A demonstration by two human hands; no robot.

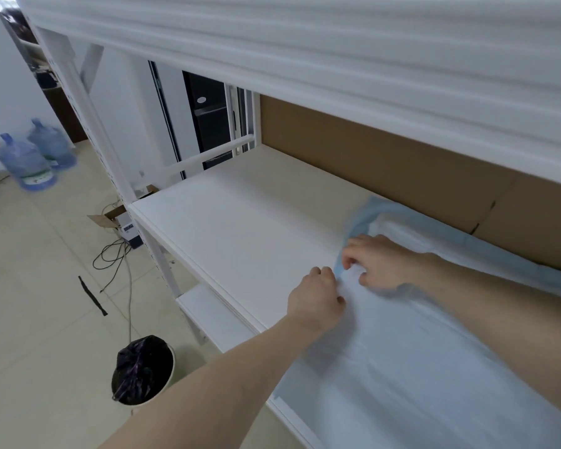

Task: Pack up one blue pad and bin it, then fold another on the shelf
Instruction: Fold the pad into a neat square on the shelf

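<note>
- The white shelf (240,228) fills most of your view; its left half is bare, which gives you room to work the pad across it.
- The blue pad (418,367) lies spread over the right half of the shelf, white face up, with its far edge riding up against the brown cardboard backing (386,163).
- The bin (143,371), lined with a black bag, stands on the floor to the near left, below the shelf edge and close enough for a drop.
- Your right hand (378,260) rests on the pad's left edge, fingers curled and pinched shut on the blue border, likely to lift that edge.
- Your left hand (316,299) sits just beside it, nearer to you, fingers closed down at the same edge; whether they actually clamp the pad I cannot tell.
- Both hands share one edge, probably so it lifts evenly.
</note>
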